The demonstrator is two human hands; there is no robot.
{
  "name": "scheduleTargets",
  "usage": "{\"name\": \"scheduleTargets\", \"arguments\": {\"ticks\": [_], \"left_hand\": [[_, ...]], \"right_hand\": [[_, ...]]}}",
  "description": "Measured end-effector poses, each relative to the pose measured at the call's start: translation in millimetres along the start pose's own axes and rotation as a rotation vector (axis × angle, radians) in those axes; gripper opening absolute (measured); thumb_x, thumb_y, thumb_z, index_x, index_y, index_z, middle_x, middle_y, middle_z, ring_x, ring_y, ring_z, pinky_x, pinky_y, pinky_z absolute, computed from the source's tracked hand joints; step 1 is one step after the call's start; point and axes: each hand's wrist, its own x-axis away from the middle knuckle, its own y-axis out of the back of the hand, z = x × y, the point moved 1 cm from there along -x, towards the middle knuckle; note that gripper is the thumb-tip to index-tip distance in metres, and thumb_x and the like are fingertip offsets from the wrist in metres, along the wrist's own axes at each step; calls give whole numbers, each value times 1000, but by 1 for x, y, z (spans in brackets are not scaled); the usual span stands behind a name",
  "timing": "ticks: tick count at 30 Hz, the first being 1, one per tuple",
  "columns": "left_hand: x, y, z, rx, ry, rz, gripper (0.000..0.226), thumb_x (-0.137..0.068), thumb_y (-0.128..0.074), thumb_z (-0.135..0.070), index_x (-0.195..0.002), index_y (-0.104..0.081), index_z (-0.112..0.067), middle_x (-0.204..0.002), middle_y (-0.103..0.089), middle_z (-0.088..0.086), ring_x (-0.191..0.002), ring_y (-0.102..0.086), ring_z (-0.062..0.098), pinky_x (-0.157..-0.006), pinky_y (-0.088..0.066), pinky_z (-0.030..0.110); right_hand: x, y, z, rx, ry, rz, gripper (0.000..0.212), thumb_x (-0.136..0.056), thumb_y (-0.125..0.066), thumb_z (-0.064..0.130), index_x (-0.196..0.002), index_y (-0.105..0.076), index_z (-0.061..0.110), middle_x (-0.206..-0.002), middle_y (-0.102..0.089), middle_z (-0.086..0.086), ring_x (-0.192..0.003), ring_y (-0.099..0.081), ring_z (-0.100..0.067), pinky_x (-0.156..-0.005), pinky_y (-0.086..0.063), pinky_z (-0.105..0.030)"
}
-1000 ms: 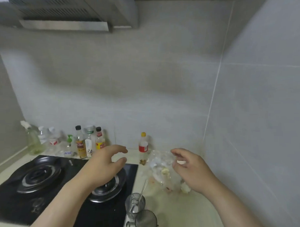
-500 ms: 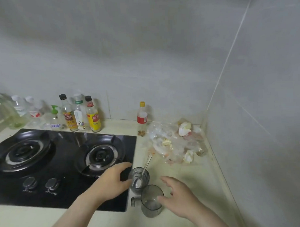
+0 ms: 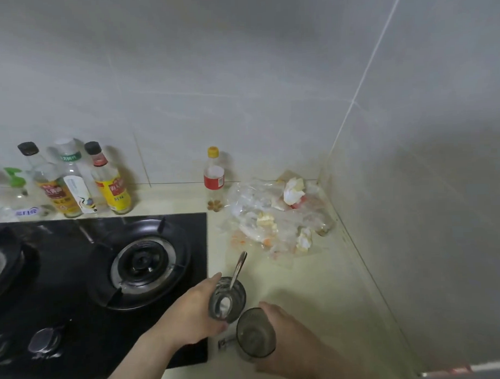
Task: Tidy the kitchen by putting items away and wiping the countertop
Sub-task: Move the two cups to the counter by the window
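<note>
Two clear glasses stand on the pale countertop (image 3: 317, 286) beside the stove. My left hand (image 3: 191, 316) grips the far glass (image 3: 228, 299), which holds a metal spoon (image 3: 237, 270) leaning out toward the back. My right hand (image 3: 285, 332) wraps round the near glass (image 3: 255, 335), which looks empty. A small metal object (image 3: 224, 343) lies on the counter just left of the near glass. In the back corner sits a heap of crumpled clear plastic bags (image 3: 272, 219) with eggshells and scraps.
A black two-burner gas stove (image 3: 99, 279) fills the left. Several sauce bottles (image 3: 73, 181) line the back wall, and a small yellow-capped bottle (image 3: 214, 177) stands alone. Tiled walls close in at the back and right.
The view tilted down. Both hands pulled back from the plastic bags to the front of the counter; the left closed round the spoon glass, the right round the near glass.
</note>
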Motion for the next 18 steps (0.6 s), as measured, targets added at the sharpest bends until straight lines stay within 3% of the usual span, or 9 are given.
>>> {"name": "scheduleTargets", "arguments": {"ticks": [3,6,9,18], "left_hand": [[-8,-3,5,-47,-60,3,76,-60,-81,-37,-126,-43,-41,-121,-46,-27,-114,-45,-8,-103,-39,17],[-15,-10,14,-143,-62,-26,99,-59,-78,-49,-145,-34,-26,-135,-39,-16,-127,-36,5,-107,-33,20],[-21,-19,20,-178,-19,-37,107,-58,-77,-55,-147,-29,-22,-133,-41,-9,-123,-40,11,-104,-39,25],[-27,-37,24,-4,130,-105,67,-44,-82,-53,-100,-48,-38,-100,-58,-11,-85,-63,5,-75,-58,29]], "right_hand": [[-5,-5,-3,0,-22,-2,115,-66,-80,52,-156,-16,21,-161,-22,7,-146,-27,-11,-114,-26,-21],[-6,-9,-5,-23,-52,-17,111,-66,-78,52,-155,-20,22,-157,-28,7,-142,-33,-12,-110,-31,-21],[-5,-11,-6,-35,-65,-56,102,-65,-79,53,-150,-29,27,-149,-39,9,-134,-42,-11,-100,-36,-19],[24,18,-14,-117,-69,-230,105,-62,-79,57,-151,-28,33,-148,-37,20,-135,-37,-1,-107,-33,-16]]}}
